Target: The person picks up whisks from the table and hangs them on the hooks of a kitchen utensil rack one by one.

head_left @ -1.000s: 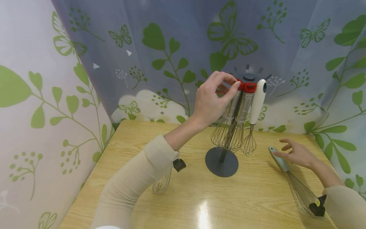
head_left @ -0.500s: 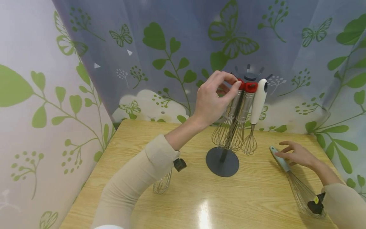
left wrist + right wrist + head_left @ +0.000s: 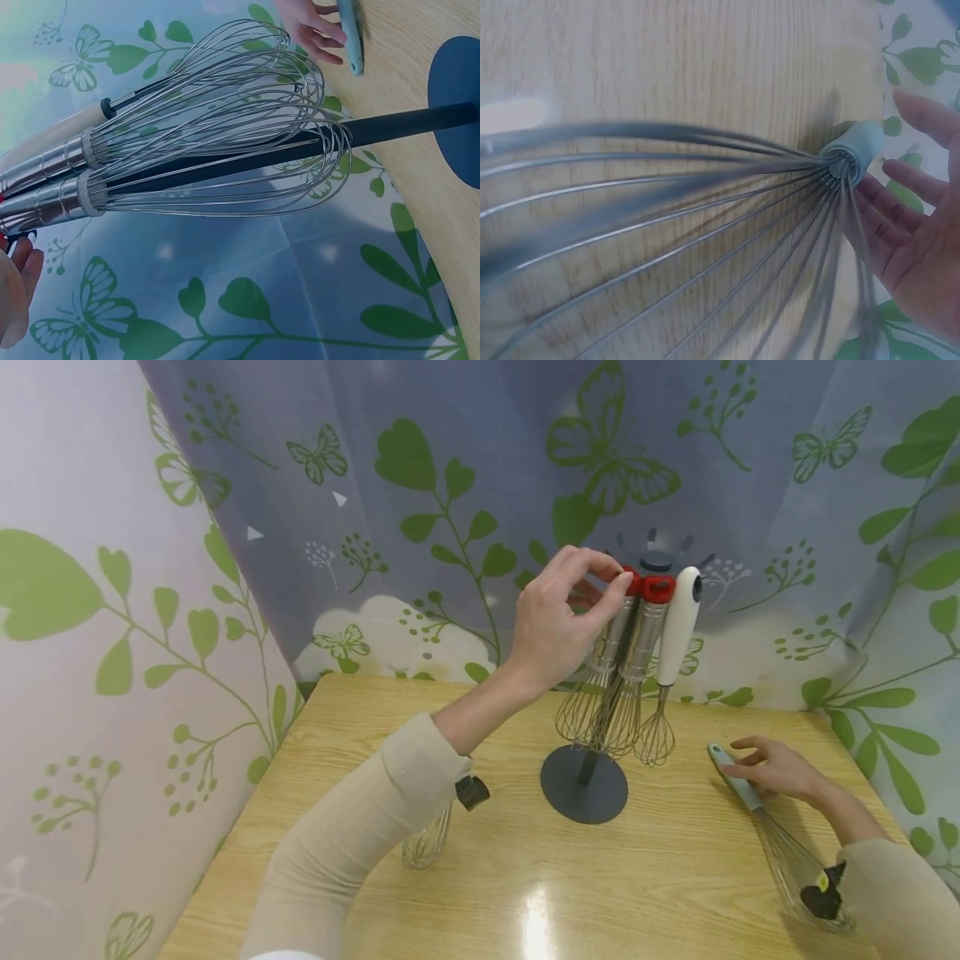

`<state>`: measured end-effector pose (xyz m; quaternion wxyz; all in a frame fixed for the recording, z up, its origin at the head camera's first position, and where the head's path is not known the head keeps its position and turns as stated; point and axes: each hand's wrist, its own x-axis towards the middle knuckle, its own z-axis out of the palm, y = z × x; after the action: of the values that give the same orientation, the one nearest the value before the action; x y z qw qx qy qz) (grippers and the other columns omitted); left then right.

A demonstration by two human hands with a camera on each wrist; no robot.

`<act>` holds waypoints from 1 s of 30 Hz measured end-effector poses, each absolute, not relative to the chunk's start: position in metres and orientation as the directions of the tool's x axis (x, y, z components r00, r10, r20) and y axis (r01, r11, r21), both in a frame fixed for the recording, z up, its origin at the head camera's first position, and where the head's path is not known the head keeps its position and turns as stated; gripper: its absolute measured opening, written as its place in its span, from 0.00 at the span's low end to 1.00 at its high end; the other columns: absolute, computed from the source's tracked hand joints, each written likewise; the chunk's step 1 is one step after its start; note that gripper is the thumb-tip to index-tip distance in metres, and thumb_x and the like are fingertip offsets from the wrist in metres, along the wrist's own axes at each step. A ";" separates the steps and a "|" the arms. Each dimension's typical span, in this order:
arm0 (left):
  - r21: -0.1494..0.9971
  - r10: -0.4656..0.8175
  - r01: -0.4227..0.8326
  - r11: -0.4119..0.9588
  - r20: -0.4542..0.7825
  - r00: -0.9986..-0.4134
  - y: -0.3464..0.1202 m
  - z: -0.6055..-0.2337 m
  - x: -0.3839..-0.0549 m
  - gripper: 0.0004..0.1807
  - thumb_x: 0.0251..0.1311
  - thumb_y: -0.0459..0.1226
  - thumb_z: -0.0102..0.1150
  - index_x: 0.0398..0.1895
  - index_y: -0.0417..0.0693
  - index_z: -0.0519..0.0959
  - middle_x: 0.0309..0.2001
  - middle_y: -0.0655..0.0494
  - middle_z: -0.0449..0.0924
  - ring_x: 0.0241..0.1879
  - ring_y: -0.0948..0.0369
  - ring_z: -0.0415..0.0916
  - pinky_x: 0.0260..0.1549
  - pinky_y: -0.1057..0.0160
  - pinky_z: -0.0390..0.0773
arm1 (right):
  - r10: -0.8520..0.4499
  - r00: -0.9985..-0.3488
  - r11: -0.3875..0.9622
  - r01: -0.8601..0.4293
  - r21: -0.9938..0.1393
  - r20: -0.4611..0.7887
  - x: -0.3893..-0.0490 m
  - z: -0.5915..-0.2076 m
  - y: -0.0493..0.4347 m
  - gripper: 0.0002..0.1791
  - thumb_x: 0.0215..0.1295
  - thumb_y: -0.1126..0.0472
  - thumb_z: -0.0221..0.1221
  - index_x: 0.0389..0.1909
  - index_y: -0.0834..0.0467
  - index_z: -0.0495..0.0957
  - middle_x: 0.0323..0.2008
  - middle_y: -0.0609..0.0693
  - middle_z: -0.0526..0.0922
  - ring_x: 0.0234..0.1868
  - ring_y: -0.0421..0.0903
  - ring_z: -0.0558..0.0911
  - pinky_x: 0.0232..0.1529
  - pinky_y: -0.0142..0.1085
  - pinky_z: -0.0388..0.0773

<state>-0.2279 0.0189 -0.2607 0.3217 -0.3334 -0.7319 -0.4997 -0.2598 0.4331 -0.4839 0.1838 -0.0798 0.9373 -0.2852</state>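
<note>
My left hand (image 3: 558, 618) pinches the red top of a steel-handled whisk (image 3: 612, 635) hanging on a dark rotating stand (image 3: 583, 793). Beside it hang a second red-topped whisk (image 3: 645, 639) and a smaller white-handled whisk (image 3: 678, 627). The left wrist view shows the wire loops (image 3: 225, 165) hanging around the stand's post. At the right, my right hand (image 3: 783, 770) is beside a whisk with a pale green handle (image 3: 742, 789) lying on the table. In the right wrist view the fingers are loosely extended next to the handle (image 3: 866, 146), the thumb apart from it.
Another whisk (image 3: 426, 843) lies on the wooden table (image 3: 600, 893), partly hidden under my left sleeve. Bare hook arms (image 3: 654, 556) stick out from the stand's top at the back. A patterned curtain (image 3: 450, 460) closes off the rear of the table.
My right hand has shifted slightly down and left by the pale green handle. The left hand keeps its place at the red whisk top, and the hanging whisks look unmoved.
</note>
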 end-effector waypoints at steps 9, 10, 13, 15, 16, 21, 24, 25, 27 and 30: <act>0.508 0.165 0.813 0.285 0.809 -0.564 0.019 -0.260 -0.227 0.07 0.73 0.35 0.63 0.45 0.39 0.83 0.45 0.46 0.84 0.34 0.57 0.86 0.40 0.80 0.82 | -0.235 -0.924 0.833 -0.032 -0.552 -0.301 -0.259 -0.485 0.433 0.45 0.77 0.46 0.61 0.75 0.77 0.57 0.61 0.83 0.74 0.44 0.54 0.88 0.37 0.42 0.89; 0.507 0.165 0.813 0.286 0.810 -0.563 0.019 -0.260 -0.227 0.07 0.73 0.35 0.63 0.45 0.39 0.83 0.45 0.46 0.84 0.34 0.57 0.86 0.40 0.80 0.82 | -0.237 -0.924 0.834 -0.034 -0.551 -0.301 -0.260 -0.486 0.433 0.45 0.77 0.47 0.61 0.75 0.77 0.57 0.61 0.83 0.74 0.44 0.54 0.88 0.37 0.42 0.89; 0.505 0.171 0.814 0.288 0.809 -0.562 0.019 -0.260 -0.228 0.07 0.73 0.36 0.63 0.46 0.39 0.83 0.45 0.46 0.84 0.34 0.58 0.86 0.40 0.80 0.82 | -0.234 -0.924 0.834 -0.030 -0.551 -0.304 -0.261 -0.487 0.434 0.45 0.76 0.48 0.63 0.74 0.78 0.57 0.60 0.83 0.74 0.44 0.54 0.87 0.37 0.42 0.89; 0.504 0.174 0.814 0.289 0.808 -0.562 0.019 -0.260 -0.228 0.08 0.73 0.36 0.63 0.46 0.40 0.84 0.45 0.47 0.84 0.34 0.58 0.86 0.40 0.80 0.82 | -0.233 -0.923 0.833 -0.027 -0.553 -0.306 -0.262 -0.488 0.434 0.46 0.74 0.49 0.65 0.73 0.79 0.57 0.59 0.83 0.75 0.44 0.53 0.87 0.36 0.41 0.88; 0.504 0.175 0.814 0.289 0.808 -0.563 0.019 -0.260 -0.228 0.08 0.73 0.36 0.63 0.46 0.40 0.84 0.45 0.47 0.84 0.34 0.58 0.86 0.40 0.80 0.82 | -0.233 -0.923 0.831 -0.025 -0.555 -0.307 -0.263 -0.488 0.435 0.46 0.74 0.50 0.65 0.73 0.80 0.57 0.58 0.83 0.75 0.44 0.52 0.86 0.36 0.41 0.88; 0.500 0.170 0.816 0.288 0.812 -0.558 0.019 -0.260 -0.228 0.07 0.73 0.35 0.63 0.45 0.39 0.84 0.44 0.46 0.84 0.34 0.58 0.86 0.40 0.80 0.82 | -0.232 -0.921 0.824 -0.015 -0.567 -0.313 -0.264 -0.490 0.434 0.44 0.72 0.51 0.67 0.73 0.79 0.60 0.57 0.81 0.77 0.42 0.49 0.84 0.34 0.40 0.87; 0.497 0.166 0.818 0.288 0.816 -0.554 0.019 -0.260 -0.228 0.07 0.73 0.35 0.63 0.45 0.38 0.84 0.44 0.46 0.84 0.34 0.57 0.86 0.39 0.80 0.82 | -0.241 -0.916 0.814 -0.012 -0.580 -0.320 -0.264 -0.490 0.435 0.42 0.74 0.52 0.66 0.72 0.78 0.60 0.57 0.81 0.77 0.42 0.49 0.84 0.35 0.40 0.87; 0.497 0.166 0.819 0.288 0.816 -0.554 0.019 -0.260 -0.228 0.07 0.73 0.35 0.63 0.45 0.38 0.84 0.44 0.46 0.84 0.34 0.57 0.86 0.39 0.80 0.82 | -0.246 -0.914 0.811 -0.013 -0.585 -0.322 -0.264 -0.490 0.435 0.42 0.74 0.53 0.65 0.72 0.78 0.60 0.57 0.81 0.77 0.42 0.49 0.85 0.35 0.40 0.87; 0.498 0.167 0.818 0.288 0.815 -0.555 0.019 -0.260 -0.228 0.07 0.73 0.35 0.63 0.45 0.38 0.84 0.44 0.46 0.84 0.34 0.57 0.86 0.40 0.80 0.82 | -0.254 -0.912 0.806 -0.015 -0.591 -0.323 -0.264 -0.490 0.435 0.41 0.75 0.54 0.64 0.72 0.78 0.60 0.57 0.81 0.77 0.42 0.49 0.85 0.35 0.40 0.88; 0.501 0.168 0.816 0.288 0.813 -0.558 0.019 -0.260 -0.228 0.08 0.73 0.35 0.63 0.45 0.38 0.84 0.45 0.46 0.84 0.35 0.57 0.86 0.40 0.80 0.82 | -0.264 -0.909 0.799 -0.018 -0.602 -0.322 -0.264 -0.488 0.436 0.39 0.76 0.55 0.63 0.73 0.78 0.60 0.57 0.81 0.77 0.42 0.49 0.85 0.35 0.40 0.88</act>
<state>-0.2276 0.0188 -0.2599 0.3287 -0.3360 -0.7322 -0.4929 -0.2637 0.4357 -0.4885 0.1991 -0.0760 0.9272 -0.3082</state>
